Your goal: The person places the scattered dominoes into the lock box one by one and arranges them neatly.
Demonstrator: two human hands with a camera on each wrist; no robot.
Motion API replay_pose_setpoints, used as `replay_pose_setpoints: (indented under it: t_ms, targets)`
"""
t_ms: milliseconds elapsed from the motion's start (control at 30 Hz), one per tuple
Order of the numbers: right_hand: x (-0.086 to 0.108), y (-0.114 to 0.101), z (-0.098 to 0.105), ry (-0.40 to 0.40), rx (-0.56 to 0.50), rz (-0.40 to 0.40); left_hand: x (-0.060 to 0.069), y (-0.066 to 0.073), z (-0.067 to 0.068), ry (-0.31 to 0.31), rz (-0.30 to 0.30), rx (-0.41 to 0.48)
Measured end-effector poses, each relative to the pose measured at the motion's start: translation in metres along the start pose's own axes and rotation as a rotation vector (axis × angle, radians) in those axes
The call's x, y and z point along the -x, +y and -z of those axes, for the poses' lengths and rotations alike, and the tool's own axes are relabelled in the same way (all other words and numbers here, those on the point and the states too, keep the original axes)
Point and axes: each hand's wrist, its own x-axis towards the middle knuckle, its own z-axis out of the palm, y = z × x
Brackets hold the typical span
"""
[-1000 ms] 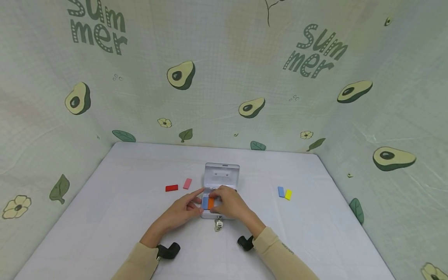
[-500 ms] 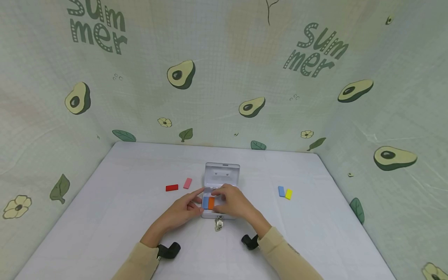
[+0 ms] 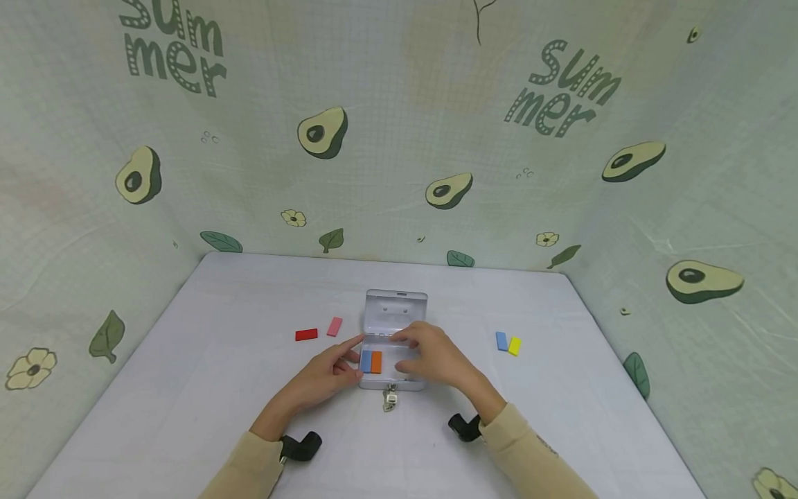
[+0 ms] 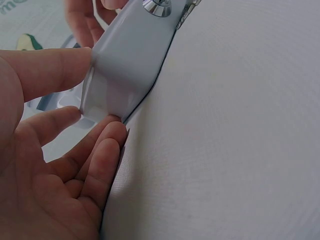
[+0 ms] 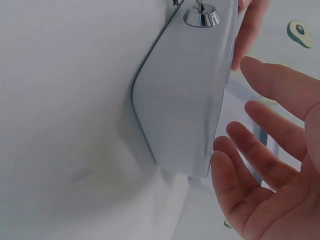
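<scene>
A small white cash box (image 3: 393, 382) stands on the table with its lid (image 3: 395, 312) raised. A blue domino-like block (image 3: 366, 362) and an orange block (image 3: 377, 362) lie side by side inside, at the left. My left hand (image 3: 326, 378) holds the box's left side; in the left wrist view its thumb (image 4: 60, 70) lies on the rim and its other fingers touch the side and lower edge. Over the right half of the box hovers my right hand (image 3: 433, 355), fingers spread and slightly bent, with nothing in them. Keys (image 3: 389, 399) hang from the front lock (image 5: 201, 17).
Left of the box lie a red block (image 3: 306, 335) and a pink block (image 3: 334, 326). To the right are another blue block (image 3: 501, 341) and a yellow block (image 3: 514, 346). A patterned cloth wall (image 3: 386, 138) encloses the white table (image 3: 249, 291).
My right hand has drawn away from the orange block towards the right, leaving it beside the blue one in the box. The left hand stays where it was.
</scene>
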Motion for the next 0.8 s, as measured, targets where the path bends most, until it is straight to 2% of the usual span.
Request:
replay_pose_setpoints:
  t_ms: [267,567,800]
  targets:
    - [0.012,0.018,0.02,0.021,0.012,-0.005,0.0,0.001,0.0,0.003,-0.012,-0.007]
    - [0.031,0.052,0.05,0.068,0.046,-0.012,0.0,-0.001,0.0,0.0,-0.021,-0.017]
    - [0.045,0.081,0.07,0.107,0.069,-0.056,-0.001,-0.001,0.0,0.004,-0.02,-0.019]
